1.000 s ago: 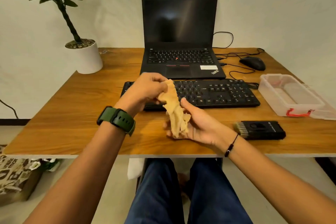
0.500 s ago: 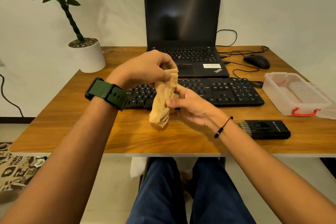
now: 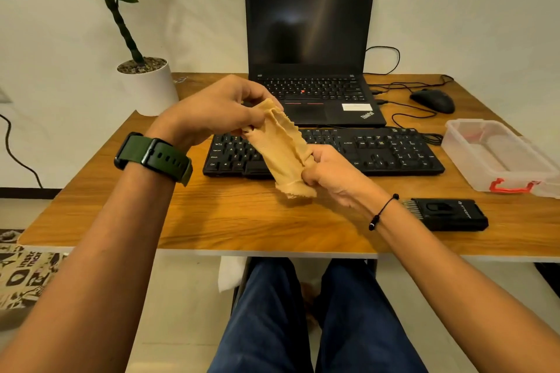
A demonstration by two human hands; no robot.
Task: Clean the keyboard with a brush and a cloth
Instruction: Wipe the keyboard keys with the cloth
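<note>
Both hands are busy with the tan cloth point(image 3: 280, 148), stretched in mid-air over the black keyboard point(image 3: 378, 150) at frame centre; judging by this, wiping has not begun. The left hand point(image 3: 218, 112) pinches its upper end, the right hand point(image 3: 331, 171) grips its lower end, while the brush point(image 3: 448, 214) lies untouched on the worktop point(image 3: 230, 215) at right.

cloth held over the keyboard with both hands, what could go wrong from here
1. The cloth, pinched between left hand and right hand, is bunched; wiping like that may skip the gaps between keys on the keyboard.
2. A wide swipe to the right could nudge the black case or the plastic box.
3. The mouse cable lies just behind the keyboard and could snag.
</note>
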